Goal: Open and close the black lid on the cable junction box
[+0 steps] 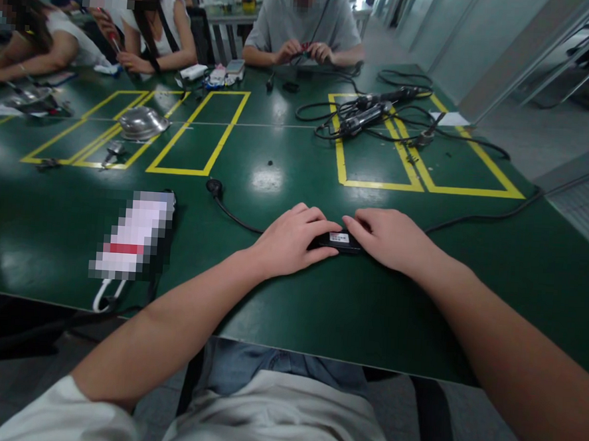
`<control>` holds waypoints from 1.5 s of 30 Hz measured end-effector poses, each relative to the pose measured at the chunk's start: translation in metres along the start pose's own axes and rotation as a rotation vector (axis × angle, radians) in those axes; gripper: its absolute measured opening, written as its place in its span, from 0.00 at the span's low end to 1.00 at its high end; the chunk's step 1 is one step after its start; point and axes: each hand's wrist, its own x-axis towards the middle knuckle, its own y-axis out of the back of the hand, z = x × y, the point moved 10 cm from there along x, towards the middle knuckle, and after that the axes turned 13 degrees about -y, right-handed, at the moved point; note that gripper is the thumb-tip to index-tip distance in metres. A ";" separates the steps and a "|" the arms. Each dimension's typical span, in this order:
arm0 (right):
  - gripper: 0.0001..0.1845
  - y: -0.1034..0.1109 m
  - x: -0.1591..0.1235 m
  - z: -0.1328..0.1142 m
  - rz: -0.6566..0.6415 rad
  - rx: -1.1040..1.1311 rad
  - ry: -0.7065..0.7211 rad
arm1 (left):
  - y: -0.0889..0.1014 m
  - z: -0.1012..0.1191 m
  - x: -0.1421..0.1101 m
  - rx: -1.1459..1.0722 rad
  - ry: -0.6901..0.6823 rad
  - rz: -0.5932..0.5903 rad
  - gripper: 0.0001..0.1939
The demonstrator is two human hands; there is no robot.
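Observation:
A black power adapter (pixel 349 246) with a white label lies on the green table in front of me. My left hand (pixel 296 240) grips its left end, thumb along the near side and fingers over the top. Around its right end curls my right hand (pixel 390 238), whose fingers are partly hidden behind the palm. From under my left hand a black cord runs left to a round plug (pixel 214 188). Another black cable (pixel 484 219) leads off to the right from behind my right hand.
Left of me lies a phone-like item (pixel 137 231), blurred, with a white loop. Yellow tape rectangles mark the table. Tangled black cables and tools (pixel 365 118) lie at back right. A metal housing (pixel 143 123) sits at left. Several people work across the table.

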 end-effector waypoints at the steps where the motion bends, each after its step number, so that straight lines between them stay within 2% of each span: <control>1: 0.26 0.001 -0.001 -0.003 0.016 -0.017 0.024 | 0.000 -0.001 0.000 -0.012 0.004 0.008 0.20; 5: 0.24 0.005 -0.006 -0.012 0.071 -0.048 0.119 | 0.001 0.000 -0.001 -0.001 -0.008 0.028 0.20; 10: 0.22 0.004 -0.008 -0.019 0.074 -0.068 0.188 | -0.003 -0.002 0.000 0.004 0.004 0.006 0.22; 15: 0.22 0.003 -0.006 -0.016 0.045 -0.012 0.156 | -0.002 -0.005 -0.001 -0.021 0.040 0.001 0.21; 21: 0.24 0.002 -0.004 -0.012 0.041 0.045 0.133 | 0.001 -0.003 -0.002 -0.045 0.021 0.036 0.18; 29: 0.21 0.002 -0.004 -0.013 0.034 0.105 0.135 | -0.001 -0.005 -0.002 -0.013 0.023 0.021 0.21; 38: 0.18 0.001 -0.013 -0.024 0.062 0.211 0.282 | 0.002 -0.006 -0.002 -0.024 0.039 0.029 0.20; 45: 0.16 0.007 -0.021 -0.028 0.144 0.290 0.428 | 0.000 -0.010 -0.004 -0.048 0.070 0.020 0.19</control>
